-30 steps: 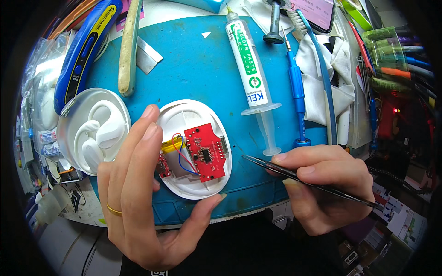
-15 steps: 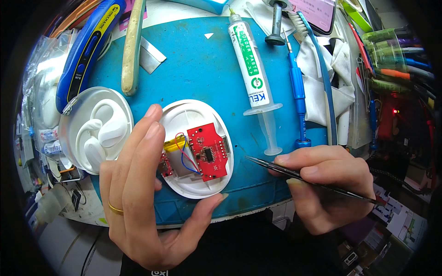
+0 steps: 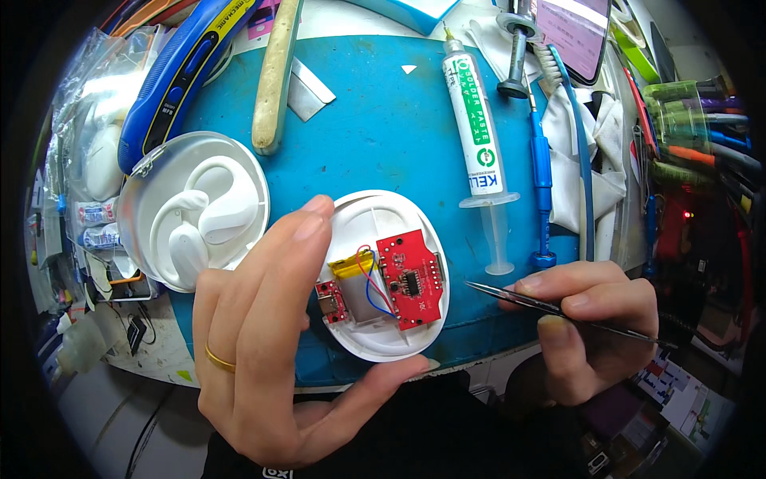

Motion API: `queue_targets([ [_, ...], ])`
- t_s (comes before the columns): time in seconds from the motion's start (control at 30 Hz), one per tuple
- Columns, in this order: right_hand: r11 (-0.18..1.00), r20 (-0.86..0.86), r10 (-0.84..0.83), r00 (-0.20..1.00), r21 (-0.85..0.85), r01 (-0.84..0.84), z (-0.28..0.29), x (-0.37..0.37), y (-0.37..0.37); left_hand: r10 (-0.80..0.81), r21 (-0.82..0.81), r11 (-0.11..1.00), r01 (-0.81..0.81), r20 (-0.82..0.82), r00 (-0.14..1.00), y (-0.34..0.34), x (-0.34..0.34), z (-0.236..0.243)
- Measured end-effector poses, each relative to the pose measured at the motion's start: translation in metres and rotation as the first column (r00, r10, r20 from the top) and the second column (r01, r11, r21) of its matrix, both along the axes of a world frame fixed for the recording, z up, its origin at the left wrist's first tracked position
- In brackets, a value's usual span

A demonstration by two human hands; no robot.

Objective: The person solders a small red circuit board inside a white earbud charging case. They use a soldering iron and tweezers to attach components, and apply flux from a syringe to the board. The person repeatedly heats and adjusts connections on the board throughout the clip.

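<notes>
My left hand grips a white oval case half by its edge, fingers along the left side and thumb beneath. Inside it sit a red circuit board, a silver battery with yellow tape at its top, and a smaller red board with a metal port. Thin red and blue wires link the battery end to the larger board. Right of the case, my right hand pinches dark tweezers. Their pointed tip lies just beside the case, apart from it.
On the blue mat lie a syringe, a blue screwdriver and a wooden-looking handle. White ear-hook earphones rest in a round white case at left, below a blue cutter-like tool. A toothbrush crosses white cloth.
The whole view has shifted, so the mat's things appear further right. The case half is tilted slightly, showing more of the small board's port. Both hands keep their holds.
</notes>
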State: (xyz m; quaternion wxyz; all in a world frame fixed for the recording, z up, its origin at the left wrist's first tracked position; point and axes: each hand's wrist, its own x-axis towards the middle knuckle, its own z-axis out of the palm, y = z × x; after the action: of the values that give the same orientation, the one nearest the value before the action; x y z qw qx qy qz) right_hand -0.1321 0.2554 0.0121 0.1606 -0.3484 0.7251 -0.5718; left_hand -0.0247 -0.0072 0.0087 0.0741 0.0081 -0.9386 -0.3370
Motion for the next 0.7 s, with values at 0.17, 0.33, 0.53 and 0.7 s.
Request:
queue_targets([
  [0.17,1.000,0.011,0.009,1.000,-0.003,-0.009,0.000,0.000,0.002,-0.028,-0.009,1.000,0.028,-0.019,0.999,-0.001,-0.001,-0.001],
  [0.33,1.000,-0.026,0.001,1.000,0.016,-0.001,0.008,0.001,-0.004,-0.015,-0.016,1.000,0.015,0.012,1.000,0.000,0.000,0.000],
  [0.53,0.991,-0.058,0.074,0.996,0.118,-0.067,0.022,-0.001,-0.019,-0.065,-0.043,0.997,0.064,-0.037,0.997,-0.002,-0.004,-0.001],
  [0.7,0.980,-0.053,0.134,0.990,0.154,-0.124,0.023,-0.008,-0.030,-0.044,-0.056,0.997,0.044,0.000,0.999,0.000,-0.004,0.001],
])
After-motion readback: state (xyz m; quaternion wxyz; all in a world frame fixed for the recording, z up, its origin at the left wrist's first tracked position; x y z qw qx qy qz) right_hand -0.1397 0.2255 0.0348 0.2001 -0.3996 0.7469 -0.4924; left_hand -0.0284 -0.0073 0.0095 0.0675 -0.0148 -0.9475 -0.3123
